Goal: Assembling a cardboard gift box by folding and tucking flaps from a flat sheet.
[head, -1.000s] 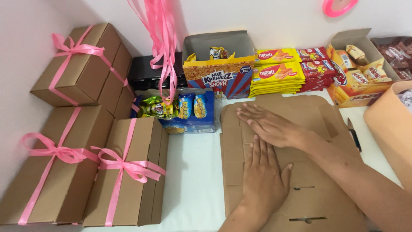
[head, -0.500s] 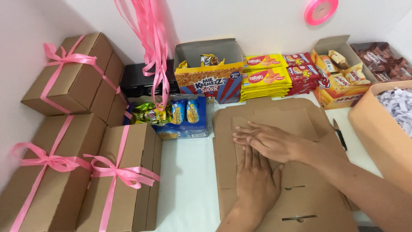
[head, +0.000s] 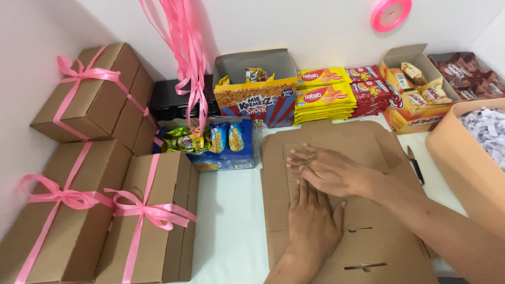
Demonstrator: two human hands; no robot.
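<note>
Brown flat cardboard box blank (head: 368, 221) on white table (head: 231, 221); my left hand (head: 314, 223) and right hand (head: 331, 171) pressed flat on it, fingers extended, gripping nothing; ribboned boxes (head: 147, 221) well left

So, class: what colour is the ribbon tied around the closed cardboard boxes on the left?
Pink ribbon, tied in bows, clearest in the head view.

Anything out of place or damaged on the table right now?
Nothing looks damaged or spilled. The left hand and right hand press flat on the unfolded cardboard box blank. The only loose items are pink ribbon strands dangling over the black box, and the upper ribboned box sits stacked askew.
</note>
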